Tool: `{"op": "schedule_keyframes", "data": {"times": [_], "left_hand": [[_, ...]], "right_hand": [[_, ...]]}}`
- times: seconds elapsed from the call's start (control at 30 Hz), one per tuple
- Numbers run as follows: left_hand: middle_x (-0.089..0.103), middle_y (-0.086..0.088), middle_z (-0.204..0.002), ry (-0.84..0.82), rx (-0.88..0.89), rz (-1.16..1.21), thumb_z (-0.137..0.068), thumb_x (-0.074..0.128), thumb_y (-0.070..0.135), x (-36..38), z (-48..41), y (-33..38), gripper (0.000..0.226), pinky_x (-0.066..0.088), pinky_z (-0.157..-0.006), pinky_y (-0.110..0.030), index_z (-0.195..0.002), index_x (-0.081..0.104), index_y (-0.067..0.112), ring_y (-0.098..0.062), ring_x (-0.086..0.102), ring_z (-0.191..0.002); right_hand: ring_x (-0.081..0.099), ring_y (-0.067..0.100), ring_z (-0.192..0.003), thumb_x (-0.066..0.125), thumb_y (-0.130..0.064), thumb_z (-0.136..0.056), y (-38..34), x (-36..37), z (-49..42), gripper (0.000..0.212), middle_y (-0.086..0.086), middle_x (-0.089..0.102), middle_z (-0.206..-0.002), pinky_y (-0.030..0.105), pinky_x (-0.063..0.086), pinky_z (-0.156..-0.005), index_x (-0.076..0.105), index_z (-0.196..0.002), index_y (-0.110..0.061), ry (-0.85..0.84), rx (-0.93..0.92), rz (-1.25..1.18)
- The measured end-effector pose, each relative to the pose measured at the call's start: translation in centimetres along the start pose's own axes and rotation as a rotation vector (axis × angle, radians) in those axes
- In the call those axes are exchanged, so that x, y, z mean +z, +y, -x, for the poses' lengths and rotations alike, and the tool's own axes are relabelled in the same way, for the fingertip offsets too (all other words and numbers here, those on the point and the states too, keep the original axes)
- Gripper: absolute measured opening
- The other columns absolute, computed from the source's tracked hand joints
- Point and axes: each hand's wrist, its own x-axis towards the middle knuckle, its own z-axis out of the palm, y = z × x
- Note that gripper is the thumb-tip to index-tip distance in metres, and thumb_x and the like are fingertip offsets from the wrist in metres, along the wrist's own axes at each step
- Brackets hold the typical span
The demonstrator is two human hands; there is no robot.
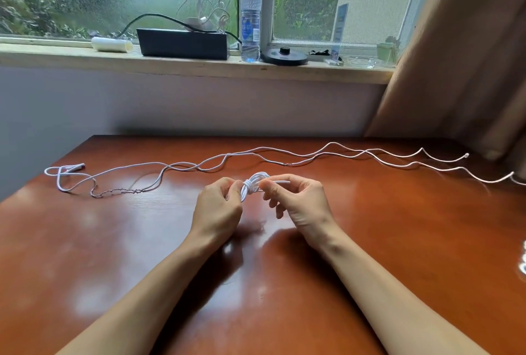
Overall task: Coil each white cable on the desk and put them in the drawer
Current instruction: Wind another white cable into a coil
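Holding a little white coil (252, 186) just above the desk (113, 255), right between both hands. Gripping one side of it with the left hand (217, 208), fingers curled and pinching the loops. Pinching the other side with the right hand (296, 201), thumb and first finger tight on the loose end (281, 182), with the tip poking out to the right past the fingertips. Wrapping that end round the middle of the loops, by the look of it, so most likely tying off this one coil. Not yet putting anything away, and not seeing any drawer here at all.

Next, probably needing to tuck or pull that short end snug to stop the loops springing open, then finding the drawer and dropping the coil in. Needing a soft pull, not a hard one, to keep from squashing the loops.

Spotting something white (523, 260) at the desk's edge, well off to the right of the right hand, but cut off, so not telling what.

Further back, beyond both hands, seeing long white cables (256, 152) lying loose across the desk and crossing over each other. Running from a plug end (75, 167) far left of the left hand to thin tips far right of the right hand. Not touching them. Guessing at more coiling to do there.

Farthest off, past the cables, seeing a water bottle (250, 21) standing on the window sill (85, 55) just beside a black box (183, 43).
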Motion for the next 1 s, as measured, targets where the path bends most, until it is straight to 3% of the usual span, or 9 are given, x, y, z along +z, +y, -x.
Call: {"op": "schedule_keyframes", "data": {"times": [0.17, 0.33, 0.5, 0.63, 0.8, 0.9, 1.0], "left_hand": [[0.056, 0.016, -0.057, 0.015, 0.021, 0.011, -0.094, 0.047, 0.037, 0.1, 0.1, 0.1, 0.032, 0.038, -0.058, -0.03, -0.074, 0.066, 0.021, -0.007, 0.047, -0.056], [0.056, 0.009, -0.06, 0.047, 0.014, 0.044, -0.103, 0.053, 0.015, 0.1, 0.1, 0.4, 0.031, 0.037, -0.057, -0.025, -0.074, 0.065, 0.019, -0.004, 0.047, -0.056], [0.058, 0.007, -0.062, 0.044, 0.005, 0.087, -0.102, 0.052, 0.013, 0.0, 0.3, 0.9, 0.028, 0.039, -0.059, -0.024, -0.08, 0.069, 0.013, -0.003, 0.048, -0.057], [0.059, 0.013, -0.058, 0.032, -0.005, 0.129, -0.103, 0.052, 0.013, 0.1, 0.3, 0.9, 0.029, 0.039, -0.057, -0.017, -0.082, 0.072, 0.013, -0.001, 0.05, -0.056], [0.059, 0.02, -0.056, 0.01, 0.004, 0.139, -0.103, 0.052, 0.013, 0.3, 0.4, 0.8, 0.029, 0.038, -0.057, -0.015, -0.08, 0.069, 0.015, 0.001, 0.05, -0.055], [0.06, 0.02, -0.058, 0.002, 0.017, 0.123, -0.103, 0.052, 0.013, 0.3, 0.5, 0.7, 0.028, 0.039, -0.058, -0.018, -0.081, 0.07, 0.015, 0.0, 0.05, -0.057], [0.065, 0.009, -0.067, -0.005, 0.062, 0.088, -0.103, 0.052, 0.014, 0.1, 0.4, 0.5, 0.027, 0.044, -0.063, -0.029, -0.082, 0.069, 0.016, -0.007, 0.053, -0.063]], "right_hand": [[0.052, 0.012, -0.054, 0.077, -0.028, -0.077, 0.3, 0.1, 0.0, 0.016, 0.004, 0.068, -0.068, 0.022, 0.044, -0.052, 0.076, -0.077, -0.012, -0.042, 0.036, -0.066], [0.05, 0.007, -0.054, 0.066, -0.033, -0.084, 0.7, 0.4, 0.0, 0.023, 0.0, 0.064, -0.066, 0.018, 0.046, -0.057, 0.074, -0.083, -0.012, -0.093, 0.053, -0.048], [0.049, 0.008, -0.058, 0.061, -0.035, -0.089, 1.0, 0.4, 0.1, 0.027, -0.004, 0.059, -0.067, 0.019, 0.044, -0.058, 0.072, -0.087, -0.01, -0.174, 0.05, 0.014], [0.045, 0.008, -0.058, 0.065, -0.041, -0.088, 0.9, 0.3, 0.2, 0.026, -0.007, 0.056, -0.066, 0.015, 0.035, -0.05, 0.073, -0.082, -0.018, -0.199, 0.103, 0.084], [0.045, 0.008, -0.06, 0.065, -0.047, -0.087, 0.8, 0.1, 0.2, 0.031, -0.007, 0.057, -0.066, 0.016, 0.036, -0.053, 0.074, -0.079, -0.019, -0.213, 0.135, 0.137], [0.042, 0.006, -0.054, 0.066, -0.045, -0.09, 0.7, 0.2, 0.2, 0.031, -0.005, 0.055, -0.064, 0.013, 0.033, -0.05, 0.073, -0.078, -0.017, -0.201, 0.175, 0.124], [0.041, 0.006, -0.045, 0.066, -0.04, -0.094, 0.5, 0.1, 0.0, 0.032, 0.003, 0.057, -0.067, 0.014, 0.028, -0.041, 0.071, -0.081, -0.011, -0.138, 0.252, 0.091]]}}
